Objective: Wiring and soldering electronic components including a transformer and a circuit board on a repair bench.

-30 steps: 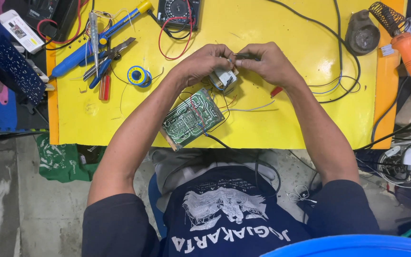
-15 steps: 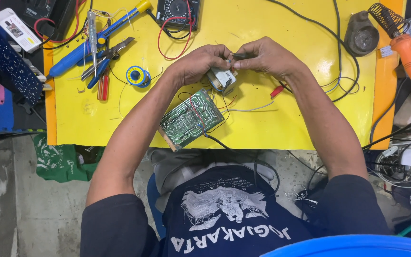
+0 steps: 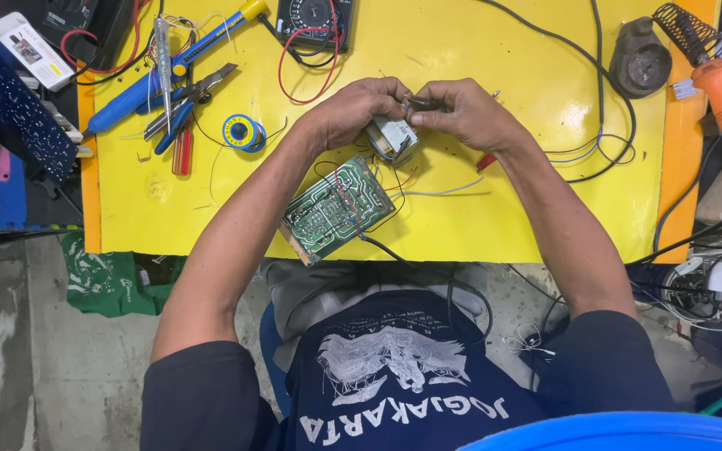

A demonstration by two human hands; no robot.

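Circuit board (image 3: pixel 336 209) on yellow table (image 3: pixel 461 50)

Both forearms reached forward over the yellow tabletop (image 3: pixel 478 234) and converged near its middle. The left hand (image 3: pixel 359 108) was curled, knuckles up, fingers (image 3: pixel 396 90) pinched at the tips. The right hand (image 3: pixel 470 113) mirrored it, thumb and forefinger pressed together, touching the left hand's fingertips. The 2 wrists stayed raised off the tabletop, elbows spread wide.
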